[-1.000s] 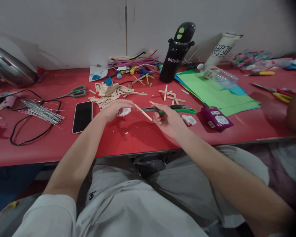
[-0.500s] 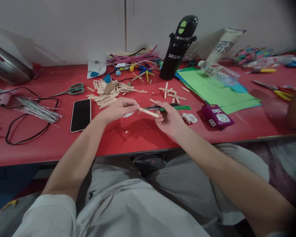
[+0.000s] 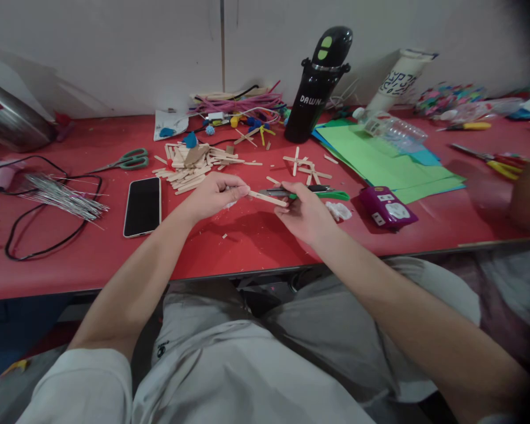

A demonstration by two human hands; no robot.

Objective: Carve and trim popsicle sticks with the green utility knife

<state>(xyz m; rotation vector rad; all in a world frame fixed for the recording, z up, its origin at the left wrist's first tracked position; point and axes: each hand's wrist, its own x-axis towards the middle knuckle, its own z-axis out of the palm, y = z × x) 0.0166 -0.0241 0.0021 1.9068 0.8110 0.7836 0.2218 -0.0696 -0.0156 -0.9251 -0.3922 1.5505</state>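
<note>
My left hand (image 3: 223,194) pinches one end of a wooden craft stick (image 3: 269,198) between thumb and fingers. The stick slants down to the right, above the red table. At its other end is my right hand (image 3: 302,212), fingers curled around a black and green utility knife (image 3: 327,192) and fingertips against the stick. The knife's grey front part points left, just behind the stick; my fingers partly hide it. Behind the left hand lies a pile of craft sticks (image 3: 188,171). Several crossed sticks (image 3: 307,166) lie beyond the right hand.
A phone (image 3: 142,207), green-handled scissors (image 3: 132,159) and thin wires (image 3: 66,197) lie left. To the right are crumpled white tissue (image 3: 339,211), a purple box (image 3: 385,207), green paper (image 3: 393,165) and a plastic bottle (image 3: 395,131). A black tumbler (image 3: 313,94) stands behind.
The knife has shifted slightly to the right, its green end sitting farther from my right hand. Both hands stay at the stick, nearly unmoved. The view has moved a little.
</note>
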